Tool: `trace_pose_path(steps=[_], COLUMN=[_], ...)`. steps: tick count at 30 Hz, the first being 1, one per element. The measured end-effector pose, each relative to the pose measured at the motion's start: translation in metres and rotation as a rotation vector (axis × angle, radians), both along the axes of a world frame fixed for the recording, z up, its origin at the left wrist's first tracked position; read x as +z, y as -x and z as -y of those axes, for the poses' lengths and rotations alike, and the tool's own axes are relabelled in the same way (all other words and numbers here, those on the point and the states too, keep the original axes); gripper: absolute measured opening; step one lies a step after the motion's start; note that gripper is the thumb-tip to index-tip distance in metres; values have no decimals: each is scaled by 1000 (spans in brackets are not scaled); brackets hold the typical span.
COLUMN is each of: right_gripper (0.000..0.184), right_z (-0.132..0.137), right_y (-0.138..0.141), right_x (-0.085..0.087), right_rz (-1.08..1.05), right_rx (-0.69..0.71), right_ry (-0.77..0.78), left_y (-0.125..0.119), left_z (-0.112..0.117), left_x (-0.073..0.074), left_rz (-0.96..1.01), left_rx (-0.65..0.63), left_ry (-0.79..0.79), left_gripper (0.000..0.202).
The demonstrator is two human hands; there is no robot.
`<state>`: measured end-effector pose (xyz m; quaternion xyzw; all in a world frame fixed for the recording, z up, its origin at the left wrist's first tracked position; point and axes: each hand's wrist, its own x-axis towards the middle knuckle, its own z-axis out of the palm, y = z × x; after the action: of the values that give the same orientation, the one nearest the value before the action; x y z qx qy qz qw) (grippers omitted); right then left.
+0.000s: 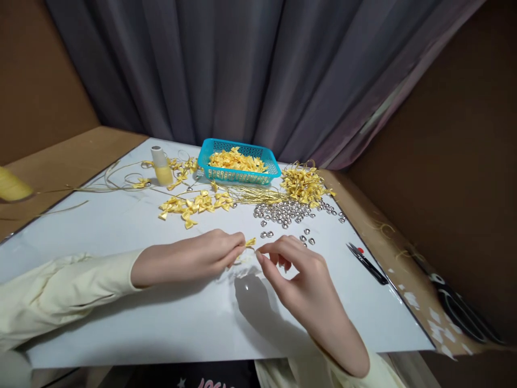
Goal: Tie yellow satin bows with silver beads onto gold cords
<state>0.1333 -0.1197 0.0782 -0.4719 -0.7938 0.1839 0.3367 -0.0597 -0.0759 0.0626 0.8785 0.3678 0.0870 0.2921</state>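
Observation:
My left hand [202,253] reaches in over the white board and pinches a small yellow ribbon bow [251,242], which pokes out past the fingertips. Just to its right, my right hand [302,277] has thumb and index finger pressed together at the end of something thin near the bow, too small to name. Beyond the hands lie a row of loose yellow bows [197,203] and a spread of silver beads [283,213]. A few beads sit close to the right hand's knuckles.
Farther back are a blue basket [204,156] of bows, a heap of corded bows [305,186], gold cords [254,194] and a glue bottle [161,166]. Small snips [368,264] lie right; large scissors [460,312] are beyond the board's edge. A yellow spool [14,185] stands far left.

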Motion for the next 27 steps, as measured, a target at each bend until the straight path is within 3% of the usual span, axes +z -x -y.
trace_pose_path(steps=[4,11,17,20,25,27], right_gripper=[18,34,22,18,19,17], right_z=[11,6,-4,-7,-6,-4], right_y=[10,17,20,15,-4,-12], right_x=[-7,-44,-49,-43,-37,-34], right_rz=[-97,86,-99,-360,-869,-1002], right_rx=[-68,-255,-252,-184,163,249], right_ry=[107,175,367,580,1167,1302], left_y=[-2,-6,-7,-6,-4,-4], left_z=[6,9,10,11,10,8], left_x=[-1,0,-6,-7,-11,-13], left_rz=[-26,-55,-18,-44,-17,-2], left_rx=[-51,-80,-100,-107,-89,-75], left_ry=[-66,-54,-107,-128,-179,-194], left_gripper=[25,17,18,17,17,19])
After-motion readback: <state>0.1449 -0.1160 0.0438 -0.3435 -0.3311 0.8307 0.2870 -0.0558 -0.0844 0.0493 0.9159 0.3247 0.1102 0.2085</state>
